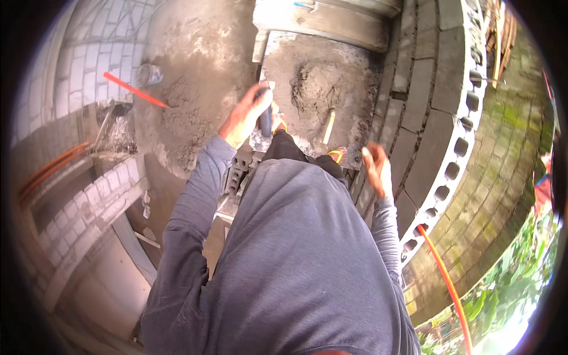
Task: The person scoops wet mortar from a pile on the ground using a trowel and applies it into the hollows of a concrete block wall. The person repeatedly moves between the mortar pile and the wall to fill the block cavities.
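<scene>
My left hand (242, 115) is closed on a dark, oblong tool (264, 121) with a pale top, held out in front of me; its exact kind is unclear. My right hand (377, 165) hangs by the block wall (414, 89) on the right, fingers loosely curved, with nothing visible in it. A mound of wet grey mortar (313, 89) lies on the mortar-smeared platform (361, 71) ahead, with a pale wooden handle (329, 123) resting at its near side. My feet in yellow sandals (336, 155) show below it.
A bucket (148, 74) and an orange pipe (133, 89) are at the left on the dusty floor (201, 41), near partly built block walls (103, 189). A ledge (319, 23) crosses ahead. Another orange pipe (444, 272), a mossy wall (497, 148) and plants (503, 284) are at the right.
</scene>
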Action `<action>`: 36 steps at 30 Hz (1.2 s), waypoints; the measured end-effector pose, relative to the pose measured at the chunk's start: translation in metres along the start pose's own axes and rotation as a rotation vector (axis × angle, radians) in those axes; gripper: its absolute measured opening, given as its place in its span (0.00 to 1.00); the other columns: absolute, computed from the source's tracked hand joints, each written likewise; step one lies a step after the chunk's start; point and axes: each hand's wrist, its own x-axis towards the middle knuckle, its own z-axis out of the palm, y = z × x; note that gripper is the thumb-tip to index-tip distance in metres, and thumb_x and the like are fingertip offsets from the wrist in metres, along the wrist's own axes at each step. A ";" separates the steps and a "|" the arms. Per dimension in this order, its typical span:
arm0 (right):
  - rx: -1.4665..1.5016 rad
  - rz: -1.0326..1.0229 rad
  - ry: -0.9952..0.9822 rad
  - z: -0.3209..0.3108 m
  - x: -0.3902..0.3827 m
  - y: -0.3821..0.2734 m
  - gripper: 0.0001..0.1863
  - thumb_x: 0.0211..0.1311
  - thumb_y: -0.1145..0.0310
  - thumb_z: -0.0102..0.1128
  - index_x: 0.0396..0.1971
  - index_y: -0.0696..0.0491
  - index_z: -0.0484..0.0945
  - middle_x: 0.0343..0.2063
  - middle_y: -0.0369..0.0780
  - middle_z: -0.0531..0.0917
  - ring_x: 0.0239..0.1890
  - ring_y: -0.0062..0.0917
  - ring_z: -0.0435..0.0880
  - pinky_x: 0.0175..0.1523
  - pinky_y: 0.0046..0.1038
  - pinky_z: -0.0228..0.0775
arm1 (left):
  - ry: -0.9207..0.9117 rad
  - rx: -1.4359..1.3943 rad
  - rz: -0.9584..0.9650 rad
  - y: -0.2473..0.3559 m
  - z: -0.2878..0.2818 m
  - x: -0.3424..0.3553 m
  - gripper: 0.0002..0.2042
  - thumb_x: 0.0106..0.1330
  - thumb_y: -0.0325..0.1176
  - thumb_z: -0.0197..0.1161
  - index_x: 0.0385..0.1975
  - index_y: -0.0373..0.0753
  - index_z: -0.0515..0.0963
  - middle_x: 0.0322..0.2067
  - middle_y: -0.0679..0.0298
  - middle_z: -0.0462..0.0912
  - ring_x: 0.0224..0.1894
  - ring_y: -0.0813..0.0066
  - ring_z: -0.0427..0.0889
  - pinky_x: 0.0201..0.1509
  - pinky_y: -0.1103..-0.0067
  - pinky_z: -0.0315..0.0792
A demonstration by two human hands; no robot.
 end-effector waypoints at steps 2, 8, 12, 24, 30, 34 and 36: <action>-0.231 0.072 -0.040 0.044 -0.014 0.090 0.31 0.69 0.43 0.62 0.48 0.60 0.81 0.30 0.44 0.88 0.34 0.30 0.87 0.42 0.36 0.78 | 0.021 0.205 -0.250 -0.052 -0.080 -0.001 0.26 0.81 0.51 0.53 0.71 0.45 0.64 0.37 0.63 0.80 0.31 0.73 0.83 0.30 0.74 0.78; 0.080 0.563 -0.152 0.033 -0.080 0.203 0.21 0.72 0.55 0.64 0.48 0.60 0.81 0.32 0.40 0.87 0.28 0.23 0.84 0.32 0.27 0.77 | -0.456 0.743 -0.692 -0.143 -0.135 -0.067 0.28 0.75 0.56 0.52 0.69 0.48 0.70 0.45 0.62 0.84 0.30 0.75 0.84 0.30 0.76 0.77; 0.116 0.651 -0.072 0.021 -0.081 0.166 0.23 0.73 0.53 0.62 0.55 0.57 0.78 0.36 0.37 0.87 0.31 0.18 0.84 0.33 0.24 0.76 | -0.514 0.820 -0.632 -0.144 -0.128 -0.073 0.31 0.70 0.56 0.52 0.69 0.46 0.71 0.53 0.60 0.85 0.33 0.69 0.87 0.31 0.75 0.78; 0.206 0.357 -0.058 0.026 -0.021 0.100 0.24 0.74 0.55 0.62 0.59 0.58 0.76 0.40 0.37 0.87 0.34 0.16 0.84 0.36 0.21 0.74 | -0.598 1.003 -0.822 -0.093 -0.091 -0.065 0.36 0.70 0.59 0.52 0.76 0.50 0.65 0.54 0.55 0.85 0.36 0.68 0.89 0.37 0.73 0.82; 0.180 0.328 -0.050 0.034 -0.031 0.083 0.24 0.72 0.58 0.64 0.56 0.63 0.78 0.41 0.43 0.87 0.38 0.24 0.86 0.45 0.27 0.80 | -0.217 0.870 -0.475 -0.090 -0.092 -0.055 0.32 0.72 0.52 0.60 0.71 0.43 0.67 0.48 0.58 0.84 0.33 0.74 0.82 0.40 0.74 0.77; 0.515 0.128 -0.199 0.054 -0.026 -0.038 0.26 0.76 0.56 0.61 0.63 0.60 0.74 0.51 0.46 0.86 0.51 0.27 0.86 0.57 0.30 0.79 | -0.238 0.374 -0.007 -0.077 -0.022 -0.015 0.25 0.73 0.35 0.66 0.66 0.37 0.66 0.50 0.59 0.83 0.48 0.73 0.81 0.54 0.74 0.76; 0.817 0.211 -0.245 0.064 -0.021 -0.073 0.26 0.80 0.51 0.54 0.63 0.57 0.75 0.50 0.43 0.86 0.49 0.28 0.86 0.57 0.30 0.79 | -0.304 0.288 0.174 -0.060 0.037 -0.011 0.26 0.71 0.29 0.67 0.66 0.37 0.64 0.55 0.57 0.81 0.58 0.69 0.80 0.62 0.72 0.75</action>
